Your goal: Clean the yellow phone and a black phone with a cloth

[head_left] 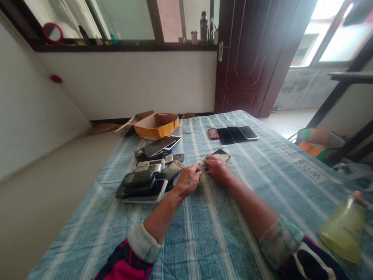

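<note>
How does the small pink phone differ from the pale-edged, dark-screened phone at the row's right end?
The pink phone looks smaller than the pale-edged, dark-screened phone. The pink phone lies leftmost in the row, the pale-edged phone rightmost. Both lie on the blue striped cloth.

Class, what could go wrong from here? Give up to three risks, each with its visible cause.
The uneven pile of phones beside the left hand might slide if bumped. The yellow bottle is near the right sleeve, so a sweeping movement might tip it. The open orange box lies near the edge of the cloth and might be nudged off.
</note>
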### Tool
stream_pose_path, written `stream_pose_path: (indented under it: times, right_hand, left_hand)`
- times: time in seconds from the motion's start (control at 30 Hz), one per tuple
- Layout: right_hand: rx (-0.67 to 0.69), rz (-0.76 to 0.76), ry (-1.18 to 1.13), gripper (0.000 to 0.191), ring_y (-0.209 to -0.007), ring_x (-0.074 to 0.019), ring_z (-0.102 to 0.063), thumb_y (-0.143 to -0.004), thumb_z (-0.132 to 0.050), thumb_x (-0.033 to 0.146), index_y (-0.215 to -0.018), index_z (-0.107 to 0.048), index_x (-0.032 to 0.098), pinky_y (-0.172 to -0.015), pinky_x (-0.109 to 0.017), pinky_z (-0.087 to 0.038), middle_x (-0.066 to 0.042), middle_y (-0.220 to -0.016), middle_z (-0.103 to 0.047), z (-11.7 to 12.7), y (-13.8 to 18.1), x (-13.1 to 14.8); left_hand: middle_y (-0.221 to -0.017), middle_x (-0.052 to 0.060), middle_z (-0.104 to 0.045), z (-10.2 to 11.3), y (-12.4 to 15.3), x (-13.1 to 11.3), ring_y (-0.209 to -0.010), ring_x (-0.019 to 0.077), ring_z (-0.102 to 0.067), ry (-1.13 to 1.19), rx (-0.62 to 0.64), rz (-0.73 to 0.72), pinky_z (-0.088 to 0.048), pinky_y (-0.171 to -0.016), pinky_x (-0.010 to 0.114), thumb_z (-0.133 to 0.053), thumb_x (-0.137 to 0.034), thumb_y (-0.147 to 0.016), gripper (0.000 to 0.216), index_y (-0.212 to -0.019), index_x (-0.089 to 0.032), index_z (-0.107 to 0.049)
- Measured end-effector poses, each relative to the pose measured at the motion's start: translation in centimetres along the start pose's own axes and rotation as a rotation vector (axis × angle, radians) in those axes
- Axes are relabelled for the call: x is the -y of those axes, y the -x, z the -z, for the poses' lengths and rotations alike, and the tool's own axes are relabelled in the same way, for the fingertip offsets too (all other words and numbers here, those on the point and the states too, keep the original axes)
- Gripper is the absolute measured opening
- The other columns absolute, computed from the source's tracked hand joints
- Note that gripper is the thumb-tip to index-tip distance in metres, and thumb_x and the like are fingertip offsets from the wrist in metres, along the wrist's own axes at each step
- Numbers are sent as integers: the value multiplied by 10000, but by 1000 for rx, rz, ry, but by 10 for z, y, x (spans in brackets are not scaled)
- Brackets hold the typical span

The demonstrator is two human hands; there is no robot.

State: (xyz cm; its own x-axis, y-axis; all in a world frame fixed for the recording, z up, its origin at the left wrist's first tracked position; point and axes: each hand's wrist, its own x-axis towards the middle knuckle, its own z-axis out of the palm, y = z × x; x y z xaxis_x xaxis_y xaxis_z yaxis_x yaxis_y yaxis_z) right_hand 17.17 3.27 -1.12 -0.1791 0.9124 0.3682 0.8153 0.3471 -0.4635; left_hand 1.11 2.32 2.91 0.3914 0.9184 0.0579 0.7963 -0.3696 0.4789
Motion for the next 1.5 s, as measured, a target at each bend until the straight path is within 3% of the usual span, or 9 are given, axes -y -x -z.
stream_pose_path:
  times: [0.17,0.37,0.77,1.07,1.2,1.27,1.33,1.43,1.5]
  right_hand:
    - [39,29,55,262,-958,-174,-542,-911,-417,148,-949,-670,205,-793,-249,-396,-58,-1063,-623,0,1,1]
    - [40,41,80,279,-953,-173,-540,-912,-397,127,-933,-664,209,-783,-250,-392,-56,-1051,-620,1,2,2]
    - [21,15,44,292,-1009,-181,-566,-923,-418,159,-993,-692,232,-836,-254,-416,-49,-1106,-641,-2,2,-1]
    - [-4,32,28,297,-1017,-188,-576,-922,-423,170,-1006,-699,241,-848,-255,-425,-51,-1121,-646,-4,4,-3]
    - [-18,43,23,300,-1023,-190,-582,-926,-420,174,-999,-705,231,-857,-262,-432,-60,-1136,-644,-6,4,-4]
    - [-25,46,17,298,-1024,-191,-586,-921,-429,169,-1012,-706,229,-860,-265,-438,-62,-1143,-644,-6,4,-4]
    - [-30,46,11,296,-1023,-190,-590,-915,-441,164,-1027,-706,231,-862,-266,-444,-60,-1151,-646,-7,5,-5]
    - [-33,45,2,300,-1026,-190,-594,-906,-452,151,-1031,-711,236,-872,-272,-449,-56,-1157,-649,-9,5,-6]
    - [-34,52,-7,309,-1035,-192,-594,-902,-451,142,-1041,-712,235,-888,-279,-448,-58,-1160,-650,-10,6,-7]
  left_hand:
    - [-516,-39,-538,1,5,10,-464,117,-520,356,45,70,-391,-500,225,-504,-219,-804,202,-604,-199,-499]
    - [-499,-49,-523,9,19,12,-411,81,-455,574,121,189,-337,-437,195,-568,-298,-734,185,-597,-179,-532]
    - [-482,-59,-476,63,40,22,-364,34,-344,908,-84,263,-203,-349,144,-716,-547,-646,435,-630,-174,-491]
    - [-419,-69,-448,100,32,46,-319,27,-324,915,-392,270,-186,-310,148,-791,-465,-579,451,-538,-182,-442]
    - [-463,-62,-491,115,18,63,-347,39,-377,841,-543,273,-249,-326,147,-798,-413,-575,366,-624,-155,-544]
    - [-499,-60,-503,123,10,73,-373,48,-408,713,-625,293,-309,-356,150,-733,-385,-673,294,-712,-142,-574]
    - [-569,-44,-542,131,1,85,-430,63,-474,438,-693,326,-380,-412,159,-609,-332,-800,210,-813,-125,-573]
    - [-738,10,-622,148,-9,106,-607,88,-579,291,-697,343,-471,-568,187,-474,-204,-890,160,-961,-80,-546]
    - [-785,23,-642,161,-11,120,-721,114,-600,166,-656,354,-480,-670,212,-537,-137,-846,138,-963,-65,-542]
